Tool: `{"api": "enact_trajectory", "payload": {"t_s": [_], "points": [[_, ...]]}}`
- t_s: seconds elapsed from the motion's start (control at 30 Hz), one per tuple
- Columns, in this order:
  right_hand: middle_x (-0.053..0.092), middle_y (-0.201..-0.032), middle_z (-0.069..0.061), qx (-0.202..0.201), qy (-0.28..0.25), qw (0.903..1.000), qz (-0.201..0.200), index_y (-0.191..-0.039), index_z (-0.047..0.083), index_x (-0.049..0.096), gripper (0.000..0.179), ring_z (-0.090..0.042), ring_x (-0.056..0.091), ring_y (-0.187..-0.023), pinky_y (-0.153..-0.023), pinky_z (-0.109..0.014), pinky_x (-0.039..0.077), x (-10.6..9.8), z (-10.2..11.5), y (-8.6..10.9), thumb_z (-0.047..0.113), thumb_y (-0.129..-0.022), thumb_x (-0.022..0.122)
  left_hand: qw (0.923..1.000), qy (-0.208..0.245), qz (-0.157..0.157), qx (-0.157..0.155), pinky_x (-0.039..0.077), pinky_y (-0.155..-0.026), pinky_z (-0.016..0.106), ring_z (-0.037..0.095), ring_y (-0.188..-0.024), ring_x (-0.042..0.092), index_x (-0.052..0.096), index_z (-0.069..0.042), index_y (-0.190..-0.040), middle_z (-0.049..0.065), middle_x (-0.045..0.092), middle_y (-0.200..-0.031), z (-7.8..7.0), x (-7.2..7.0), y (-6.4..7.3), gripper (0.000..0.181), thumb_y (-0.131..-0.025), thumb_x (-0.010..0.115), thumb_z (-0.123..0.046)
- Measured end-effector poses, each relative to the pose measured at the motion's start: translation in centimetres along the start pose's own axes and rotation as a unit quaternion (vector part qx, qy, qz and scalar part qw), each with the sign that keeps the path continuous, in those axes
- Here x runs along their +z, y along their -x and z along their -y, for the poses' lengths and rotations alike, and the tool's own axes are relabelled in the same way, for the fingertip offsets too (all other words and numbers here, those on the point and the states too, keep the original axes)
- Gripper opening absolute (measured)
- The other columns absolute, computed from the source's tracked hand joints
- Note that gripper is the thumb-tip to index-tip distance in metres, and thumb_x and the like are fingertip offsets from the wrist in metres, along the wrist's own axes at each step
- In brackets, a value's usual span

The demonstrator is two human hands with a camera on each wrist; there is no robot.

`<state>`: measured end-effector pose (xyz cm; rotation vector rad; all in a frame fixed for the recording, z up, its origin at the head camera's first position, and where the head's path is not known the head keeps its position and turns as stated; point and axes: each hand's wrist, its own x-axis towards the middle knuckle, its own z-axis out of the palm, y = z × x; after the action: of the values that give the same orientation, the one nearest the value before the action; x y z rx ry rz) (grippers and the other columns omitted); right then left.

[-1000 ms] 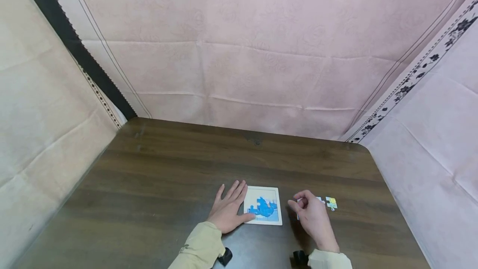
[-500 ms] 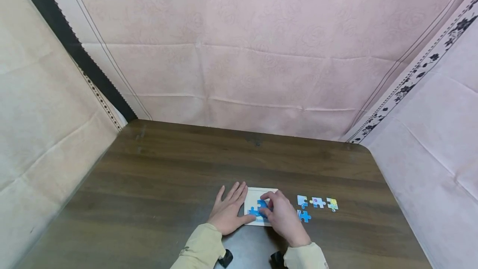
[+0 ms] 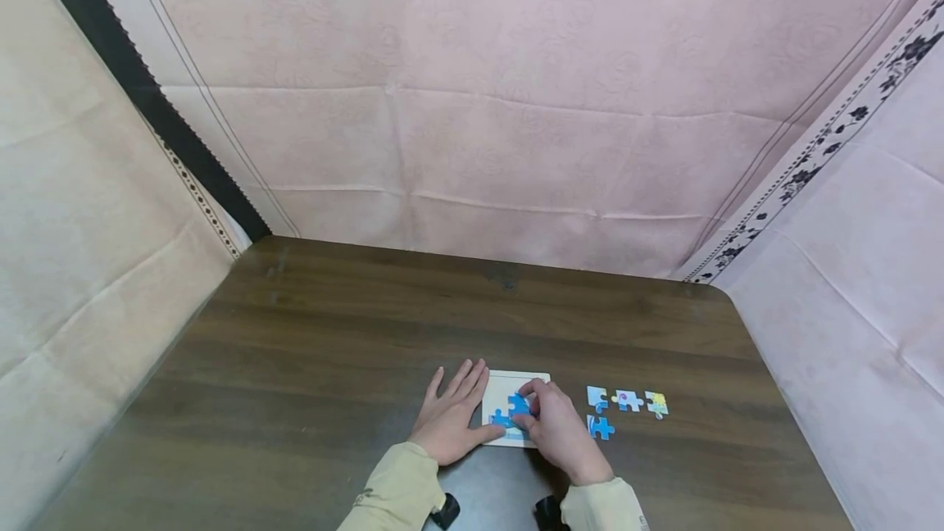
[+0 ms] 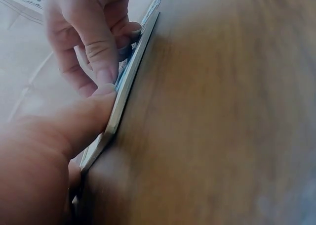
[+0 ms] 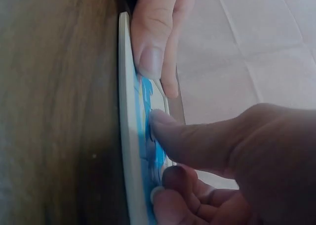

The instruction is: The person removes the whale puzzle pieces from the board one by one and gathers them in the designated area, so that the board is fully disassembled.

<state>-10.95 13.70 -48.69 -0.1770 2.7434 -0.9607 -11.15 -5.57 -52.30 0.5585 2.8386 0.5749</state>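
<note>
A small white-framed jigsaw board lies on the table, with blue puzzle pieces in its lower part. My left hand rests with spread fingers along the board's left side, its thumb on the lower left edge. Over the right part of the board, my right hand bends its thumb and fingers down to the pieces. In the right wrist view, that thumb and the fingertips pinch a blue puzzle piece from two sides. The right hand covers much of the picture in the head view.
To the right of the board, several loose puzzle pieces lie on the brown table: a light blue one, a white-and-blue one, a yellowish one and a blue one. Pale cloth hangs around the table.
My right hand has moved left from the loose pieces onto the board, uncovering those pieces, and has stayed there for the last half second. The left hand keeps its place.
</note>
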Motion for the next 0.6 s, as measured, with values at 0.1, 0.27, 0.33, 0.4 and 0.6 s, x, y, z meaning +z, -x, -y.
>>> {"api": "enact_trajectory", "payload": {"t_s": [0.1, 0.27, 0.33, 0.4, 0.6], "points": [[0.049, -0.081, -0.003, -0.001, 0.003, 1.0, -0.001, -0.111, 0.006, 0.06, 0.031, -0.016, 0.049, -0.067, -0.062, -0.028, 0.049, -0.06, -0.03, -0.02, 0.01, -0.084, 0.076, 1.0, 0.001, -0.002, 0.001, -0.001, -0.115, 0.057, 0.021, -0.149, 0.008, 0.022, -0.015, -0.156, -0.001, 0.014, -0.162, -0.07, -0.02, 0.05, 0.091, -0.088, 0.045, -0.072], [0.049, -0.078, -0.003, -0.007, 0.003, 0.9999, 0.008, -0.114, 0.007, 0.059, 0.034, -0.016, 0.049, -0.064, -0.059, -0.027, 0.048, -0.19, -0.04, -0.11, 0.009, -0.085, 0.075, 1.0, 0.0, -0.002, 0.001, -0.001, -0.115, 0.057, 0.021, -0.149, 0.008, 0.022, -0.015, -0.156, -0.001, 0.014, -0.162, -0.14, -0.09, 0.08, 0.091, -0.089, 0.046, -0.071], [0.05, -0.078, -0.003, -0.009, 0.002, 0.9998, 0.015, -0.115, 0.007, 0.059, 0.034, -0.017, 0.049, -0.064, -0.058, -0.027, 0.048, -0.27, -0.04, -0.19, 0.009, -0.085, 0.075, 1.0, 0.001, -0.002, 0.001, -0.001, -0.115, 0.057, 0.021, -0.149, 0.007, 0.022, -0.015, -0.156, -0.001, 0.014, -0.162, -0.16, -0.14, 0.08, 0.091, -0.089, 0.046, -0.071], [0.051, -0.077, -0.003, -0.009, 0.002, 0.9997, 0.023, -0.115, 0.007, 0.059, 0.034, -0.017, 0.049, -0.064, -0.059, -0.027, 0.048, -0.36, -0.03, -0.28, 0.009, -0.085, 0.075, 1.0, 0.003, -0.002, 0.001, -0.001, -0.115, 0.057, 0.021, -0.149, 0.008, 0.022, -0.015, -0.156, 0.0, 0.014, -0.162, -0.15, -0.14, 0.08, 0.09, -0.089, 0.046, -0.07], [0.052, -0.079, -0.003, -0.005, 0.003, 0.999, 0.045, -0.119, 0.008, 0.057, 0.037, -0.017, 0.051, -0.066, -0.062, -0.029, 0.051, -0.59, -0.03, -0.49, 0.011, -0.086, 0.074, 1.0, 0.008, -0.002, 0.002, -0.002, -0.115, 0.057, 0.022, -0.149, 0.007, 0.023, -0.015, -0.156, 0.0, 0.014, -0.162, -0.09, -0.02, 0.11, 0.091, -0.088, 0.048, -0.07]]}}
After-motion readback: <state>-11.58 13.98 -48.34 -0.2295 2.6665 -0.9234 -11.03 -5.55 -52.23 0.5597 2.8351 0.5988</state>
